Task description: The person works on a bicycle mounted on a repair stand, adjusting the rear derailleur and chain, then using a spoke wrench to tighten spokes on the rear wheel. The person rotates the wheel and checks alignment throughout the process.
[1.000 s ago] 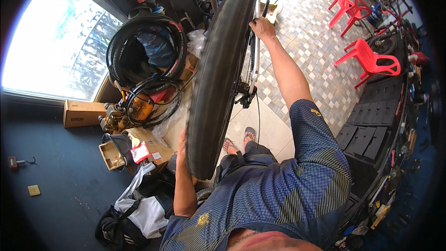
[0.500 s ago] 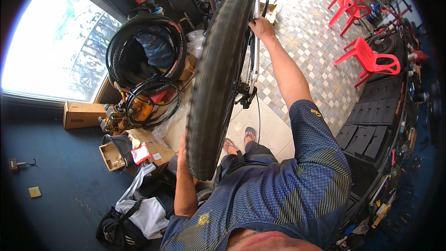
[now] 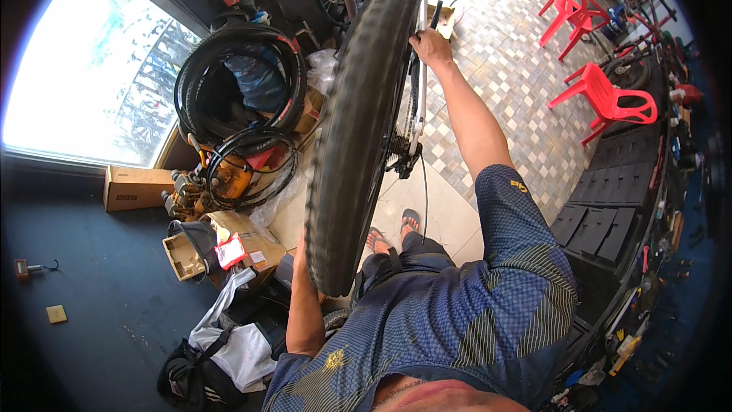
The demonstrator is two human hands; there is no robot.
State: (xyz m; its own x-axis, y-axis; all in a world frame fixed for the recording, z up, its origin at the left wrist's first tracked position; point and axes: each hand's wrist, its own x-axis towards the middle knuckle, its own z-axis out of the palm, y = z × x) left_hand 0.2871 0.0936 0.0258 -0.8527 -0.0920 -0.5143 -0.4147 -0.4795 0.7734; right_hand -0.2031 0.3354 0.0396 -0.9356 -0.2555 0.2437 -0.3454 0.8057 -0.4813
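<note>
A bicycle's rear wheel with a thick black knobby tire (image 3: 357,137) stands upright in front of me, its tread blurred by motion. My right hand (image 3: 431,46) is closed beside the white frame tube (image 3: 421,99), near a black bar-shaped part (image 3: 435,15). What its fingers grip is hidden. My left hand (image 3: 300,253) is at the left side of the tire, low down; its fingers are mostly behind the tire. The rear derailleur (image 3: 408,165) and the sprockets sit right of the wheel, with a thin cable (image 3: 425,198) hanging below.
At left lie a stack of spare tires (image 3: 187,80), a yellow machine (image 3: 232,179), cardboard boxes (image 3: 137,188) and a black bag (image 3: 191,374). Red plastic chairs (image 3: 610,99) stand at right on the tiled floor (image 3: 503,53), by a dark bench (image 3: 595,229) with tools along the wall.
The tire's tread looks blurred in both frames and its pattern differs slightly, as the wheel turns. My arms have hardly moved.
</note>
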